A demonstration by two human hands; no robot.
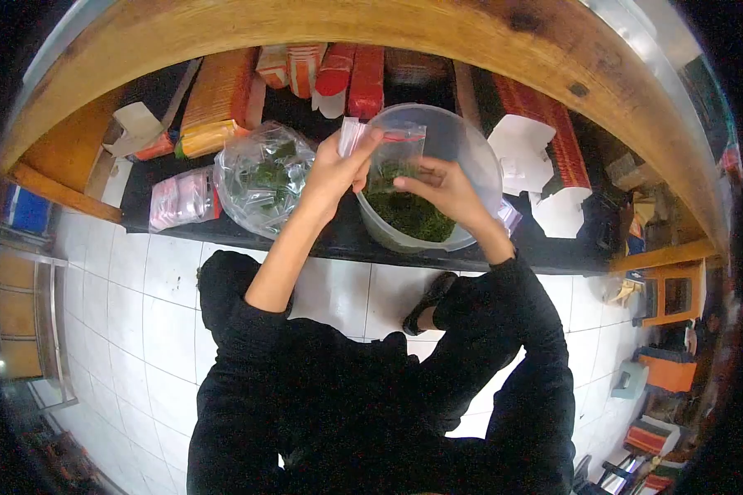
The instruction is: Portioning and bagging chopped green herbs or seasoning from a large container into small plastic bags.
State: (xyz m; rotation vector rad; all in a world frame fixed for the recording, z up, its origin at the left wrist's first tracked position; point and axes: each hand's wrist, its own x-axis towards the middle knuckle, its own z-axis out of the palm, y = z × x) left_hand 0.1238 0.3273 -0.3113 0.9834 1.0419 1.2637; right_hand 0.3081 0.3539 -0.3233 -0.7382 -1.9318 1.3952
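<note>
My left hand (340, 166) grips a clear zip bag (407, 137) with a red strip near its top, above the left side of a translucent plastic tub (480, 158). A white-striped plastic piece (350, 135) is also in its grasp. At the bag's lower part, the thumb and fingers of my right hand (443, 185) close around the thin plastic. Fine green plant-like material (418, 216) lies in the tub beneath both hands. Left of the tub sits a round container lined with clear plastic (263, 179), holding small clear packets and green bits.
A packaged bundle (184, 198) lies on the black surface (328, 238) at left. Red and orange boxes (220, 93) line the back; torn white cardboard (523, 151) is at right. A thick wooden beam (371, 25) arches over the far side. White floor tiles (121, 291) show below.
</note>
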